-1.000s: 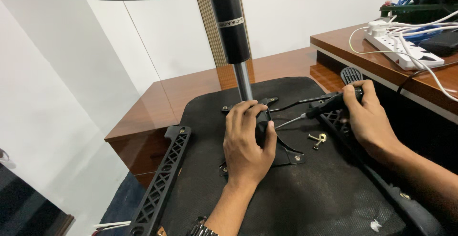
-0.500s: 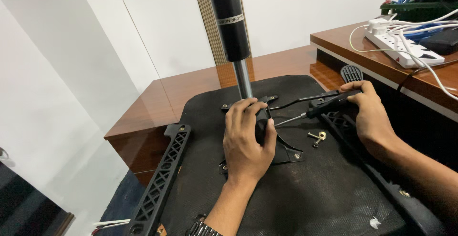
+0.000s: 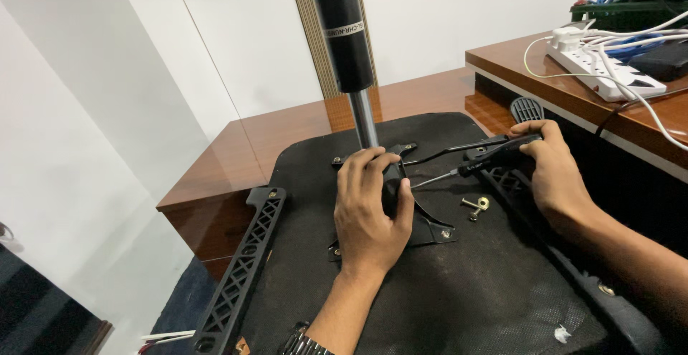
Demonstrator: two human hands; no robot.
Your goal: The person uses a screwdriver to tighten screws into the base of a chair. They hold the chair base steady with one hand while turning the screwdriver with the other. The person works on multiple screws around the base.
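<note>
An upturned office chair seat point(image 3: 459, 290) with black fabric lies in front of me. Its black metal mechanism plate point(image 3: 430, 227) carries a gas lift column point(image 3: 349, 46) that rises out of the top of the view. My left hand point(image 3: 369, 211) rests flat on the mechanism, fingers around its raised middle. My right hand point(image 3: 552, 172) grips a black-handled screwdriver point(image 3: 476, 163), whose shaft points left at the mechanism beside my left thumb. A brass screw with washer point(image 3: 476, 205) lies loose on the fabric between my hands.
Black lattice armrests point(image 3: 240, 269) flank the seat on both sides. The seat rests on a brown wooden desk point(image 3: 287, 129). A raised desk at right holds a white power strip point(image 3: 609, 68) with several cables. A white wall stands behind.
My right hand has lowered the screwdriver a little, bringing its tip closer to the mechanism by my left thumb. My left hand has stayed on the plate.
</note>
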